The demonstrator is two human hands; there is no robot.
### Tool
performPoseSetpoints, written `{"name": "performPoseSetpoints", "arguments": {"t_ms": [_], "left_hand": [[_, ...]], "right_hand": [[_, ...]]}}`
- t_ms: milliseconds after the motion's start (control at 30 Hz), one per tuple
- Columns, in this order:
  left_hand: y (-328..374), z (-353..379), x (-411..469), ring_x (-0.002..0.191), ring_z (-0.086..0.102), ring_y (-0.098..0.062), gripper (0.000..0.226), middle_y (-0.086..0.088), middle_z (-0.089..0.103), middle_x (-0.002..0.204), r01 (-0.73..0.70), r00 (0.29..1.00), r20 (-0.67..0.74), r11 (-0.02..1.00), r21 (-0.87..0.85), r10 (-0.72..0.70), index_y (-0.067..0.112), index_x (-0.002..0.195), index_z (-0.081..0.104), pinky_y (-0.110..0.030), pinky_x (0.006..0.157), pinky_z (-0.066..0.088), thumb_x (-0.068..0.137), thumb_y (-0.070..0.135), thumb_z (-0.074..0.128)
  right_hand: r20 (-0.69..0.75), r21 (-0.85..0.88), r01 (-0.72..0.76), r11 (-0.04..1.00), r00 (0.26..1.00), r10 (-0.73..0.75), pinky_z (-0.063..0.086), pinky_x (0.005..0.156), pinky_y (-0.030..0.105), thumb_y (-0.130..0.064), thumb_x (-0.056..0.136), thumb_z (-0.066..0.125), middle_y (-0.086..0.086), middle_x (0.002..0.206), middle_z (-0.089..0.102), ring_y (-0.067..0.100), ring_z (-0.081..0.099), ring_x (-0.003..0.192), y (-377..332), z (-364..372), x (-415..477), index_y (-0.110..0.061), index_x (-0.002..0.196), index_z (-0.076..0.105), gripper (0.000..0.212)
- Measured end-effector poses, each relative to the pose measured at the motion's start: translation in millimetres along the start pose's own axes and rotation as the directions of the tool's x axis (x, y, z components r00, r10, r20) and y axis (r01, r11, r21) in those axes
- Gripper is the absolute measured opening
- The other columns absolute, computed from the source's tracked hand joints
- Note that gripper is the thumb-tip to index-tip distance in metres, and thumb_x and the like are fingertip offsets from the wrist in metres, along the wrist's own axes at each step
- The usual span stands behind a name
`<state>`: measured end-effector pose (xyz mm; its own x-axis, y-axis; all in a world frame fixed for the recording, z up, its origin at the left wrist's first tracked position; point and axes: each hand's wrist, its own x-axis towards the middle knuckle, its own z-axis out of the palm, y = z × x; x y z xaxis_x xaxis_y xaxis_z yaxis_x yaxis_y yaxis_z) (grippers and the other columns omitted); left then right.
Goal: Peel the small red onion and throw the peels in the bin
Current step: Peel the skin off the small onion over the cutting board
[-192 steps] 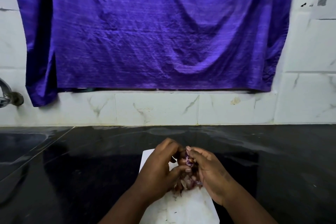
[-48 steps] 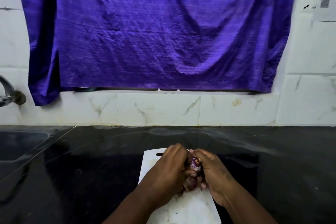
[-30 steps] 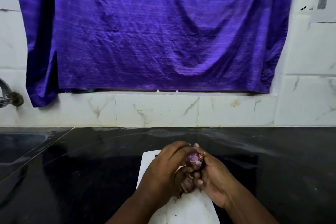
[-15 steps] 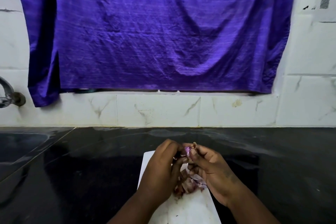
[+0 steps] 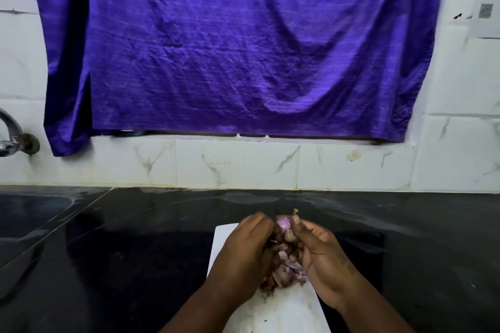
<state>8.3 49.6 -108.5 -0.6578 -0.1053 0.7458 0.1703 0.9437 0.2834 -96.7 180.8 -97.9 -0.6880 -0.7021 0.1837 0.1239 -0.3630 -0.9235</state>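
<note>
A small red onion [image 5: 283, 225], its pale purple flesh partly bared, sits pinched between the fingertips of both hands above a white cutting board [image 5: 286, 311]. My left hand [image 5: 243, 257] grips it from the left. My right hand [image 5: 319, 259] holds its right side, and a dry brown tip of skin [image 5: 295, 212] sticks up over the thumb. A heap of loose purple-brown peels [image 5: 282, 276] lies on the board under my hands. No bin is in view.
The board rests on a glossy black counter [image 5: 135, 265]. A sink basin [image 5: 29, 211] and a metal tap [image 5: 10, 138] are at the far left. A purple cloth [image 5: 238, 48] hangs over the white tiled wall [image 5: 238, 165] behind.
Both hands have lifted slightly and parted a little around the onion. More bare purple flesh shows at the top, and the dry skin tip now stands up by my right thumb.
</note>
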Motion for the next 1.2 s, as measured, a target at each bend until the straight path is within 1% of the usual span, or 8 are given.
{"name": "performPoseSetpoints", "arguments": {"t_ms": [67,167,267,400,567,800,967,1200], "left_hand": [[0,0,-1,0.081,0.043,-0.004,0.016,0.016,0.050,0.089,-0.009,0.999,0.032,1.000,-0.012,0.009,0.022,0.090,0.056,-0.018,0.069,0.036,0.091,0.020,0.073],[-1,0,-3,0.086,0.043,-0.004,0.015,0.019,0.047,0.092,-0.003,0.992,0.124,1.000,0.014,0.002,0.028,0.092,0.053,-0.022,0.072,0.040,0.090,0.022,0.067],[0,0,-5,0.098,0.050,-0.002,0.024,0.020,0.055,0.105,0.009,0.993,0.116,0.999,0.054,-0.015,0.034,0.102,0.053,-0.027,0.078,0.048,0.084,0.025,0.066],[4,-4,-4,0.096,0.052,-0.001,0.032,0.020,0.054,0.098,0.102,0.994,-0.023,0.995,-0.017,-0.102,0.034,0.100,0.048,-0.013,0.074,0.040,0.081,0.039,0.074],[1,-3,-3,0.128,0.055,-0.003,0.062,0.022,0.051,0.141,0.057,0.998,-0.025,0.983,-0.175,-0.063,0.039,0.144,0.046,-0.018,0.103,0.047,0.090,0.038,0.077],[1,1,1,0.093,0.062,-0.005,0.016,0.015,0.063,0.105,-0.022,0.987,-0.159,0.993,-0.114,0.004,0.023,0.103,0.069,-0.030,0.078,0.055,0.090,0.022,0.079],[1,0,2,0.089,0.063,-0.011,0.018,0.015,0.062,0.098,0.033,0.989,-0.136,0.976,-0.213,-0.063,0.022,0.099,0.067,-0.026,0.074,0.054,0.089,0.019,0.081],[3,3,0,0.087,0.061,-0.013,0.026,0.015,0.060,0.095,0.147,0.970,-0.143,0.947,-0.285,-0.194,0.027,0.097,0.059,-0.017,0.070,0.051,0.087,0.023,0.083]], "right_hand": [[-0.066,0.083,-0.001,0.997,0.998,0.007,0.050,0.057,0.025,-0.037,0.095,0.058,0.015,0.085,0.073,0.015,0.066,0.064,-2,-1,2,-0.002,0.098,0.075,0.039],[-0.111,0.217,0.006,0.976,0.994,0.019,0.043,0.050,0.022,-0.041,0.098,0.056,0.012,0.086,0.069,0.012,0.055,0.061,-4,-10,8,-0.013,0.086,0.075,0.035],[-0.081,0.211,-0.044,0.976,0.995,0.063,0.045,0.049,0.023,-0.038,0.098,0.058,0.012,0.087,0.063,0.014,0.052,0.061,-3,-13,9,-0.006,0.098,0.075,0.036],[-0.017,0.216,-0.130,0.968,0.990,0.137,0.048,0.052,0.025,-0.031,0.091,0.061,0.012,0.085,0.063,0.017,0.055,0.063,2,-10,9,0.001,0.114,0.068,0.040],[0.026,0.193,-0.167,0.967,0.986,0.165,0.052,0.055,0.027,-0.024,0.103,0.047,0.020,0.102,0.073,0.019,0.064,0.069,1,-5,5,0.003,0.117,0.069,0.037],[0.032,0.083,-0.126,0.989,0.992,0.124,0.049,0.053,0.028,-0.022,0.104,0.048,0.016,0.089,0.070,0.017,0.064,0.066,0,-2,4,0.004,0.120,0.065,0.035],[0.025,0.052,-0.114,0.992,0.993,0.113,0.046,0.055,0.026,-0.030,0.101,0.053,0.010,0.081,0.071,0.013,0.063,0.066,1,-3,4,0.004,0.120,0.066,0.040],[0.055,0.112,-0.117,0.987,0.992,0.112,0.053,0.057,0.027,-0.031,0.098,0.056,0.021,0.098,0.072,0.016,0.065,0.070,1,-4,4,0.005,0.122,0.066,0.044]]}}
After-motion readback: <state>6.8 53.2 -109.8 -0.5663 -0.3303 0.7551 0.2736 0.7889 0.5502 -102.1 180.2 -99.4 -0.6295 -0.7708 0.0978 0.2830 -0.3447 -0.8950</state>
